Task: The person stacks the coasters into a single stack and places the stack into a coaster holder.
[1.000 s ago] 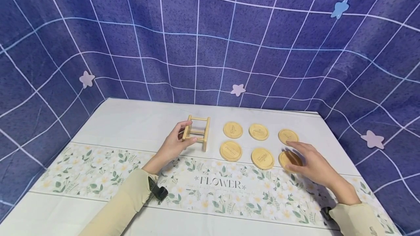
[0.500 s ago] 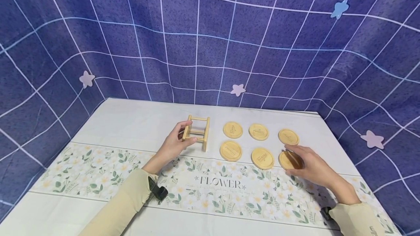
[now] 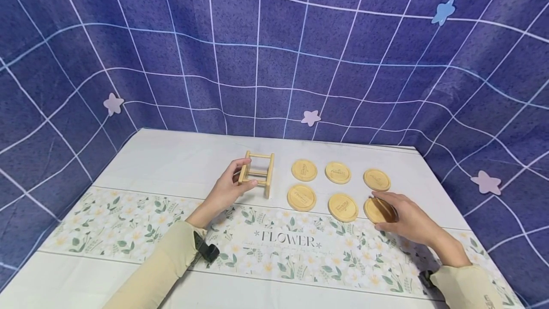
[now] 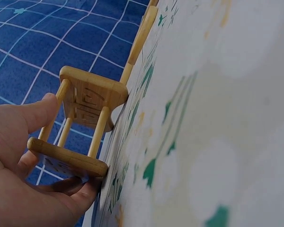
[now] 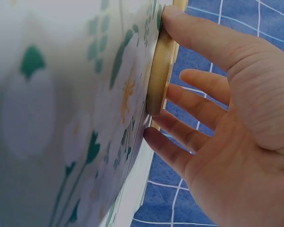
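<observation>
My left hand (image 3: pixel 229 182) grips a small wooden coaster rack (image 3: pixel 269 175) standing on the table. In the left wrist view, the thumb lies along one of the rack's rods and the other fingers reach round its end panel (image 4: pixel 68 158). At the right, my right hand (image 3: pixel 407 216) spans a round wooden coaster (image 3: pixel 377 210) that lies flat, thumb at its near rim and fingers at its far side. The right wrist view shows that coaster (image 5: pixel 160 75) edge-on, the thumb tip right at its rim. The palm side of the right hand partly shades it.
Several more round coasters lie in two rows between the hands, such as one front coaster (image 3: pixel 343 207) and one back coaster (image 3: pixel 377 180). A white cloth with a floral band (image 3: pixel 283 252) covers the table. A blue gridded curtain (image 3: pixel 274 61) surrounds its back and sides.
My right hand has shifted slightly, its fingers and thumb moving from over the front right coaster to its rim. The left hand and rack have stayed still.
</observation>
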### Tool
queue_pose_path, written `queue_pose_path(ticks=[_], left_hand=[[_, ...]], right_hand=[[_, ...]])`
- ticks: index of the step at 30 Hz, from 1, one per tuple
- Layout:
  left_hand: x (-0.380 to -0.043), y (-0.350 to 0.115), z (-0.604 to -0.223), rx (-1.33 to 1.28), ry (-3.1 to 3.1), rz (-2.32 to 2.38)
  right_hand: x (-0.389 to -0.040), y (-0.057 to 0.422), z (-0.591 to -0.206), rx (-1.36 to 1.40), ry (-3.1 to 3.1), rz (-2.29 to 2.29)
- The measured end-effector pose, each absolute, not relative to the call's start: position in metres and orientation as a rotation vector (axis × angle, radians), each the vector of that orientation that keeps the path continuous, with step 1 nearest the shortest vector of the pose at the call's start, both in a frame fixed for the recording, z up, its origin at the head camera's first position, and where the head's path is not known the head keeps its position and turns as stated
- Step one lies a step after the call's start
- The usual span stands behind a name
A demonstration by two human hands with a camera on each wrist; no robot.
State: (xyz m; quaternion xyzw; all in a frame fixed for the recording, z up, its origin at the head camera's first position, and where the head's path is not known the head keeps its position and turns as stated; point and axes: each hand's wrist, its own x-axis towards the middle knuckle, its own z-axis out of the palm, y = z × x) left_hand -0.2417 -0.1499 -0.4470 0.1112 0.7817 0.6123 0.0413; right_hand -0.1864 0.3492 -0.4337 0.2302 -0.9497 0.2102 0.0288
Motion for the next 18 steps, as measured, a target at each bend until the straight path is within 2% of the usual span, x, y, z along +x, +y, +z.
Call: queue_pose_path(ticks=[18], left_hand=[[-0.2425,-0.1501,-0.4479,0.343,2.399,1.874]], right_hand=[[-0.1868,0.3522,-0.4323,0.736,-2.938,0.628]])
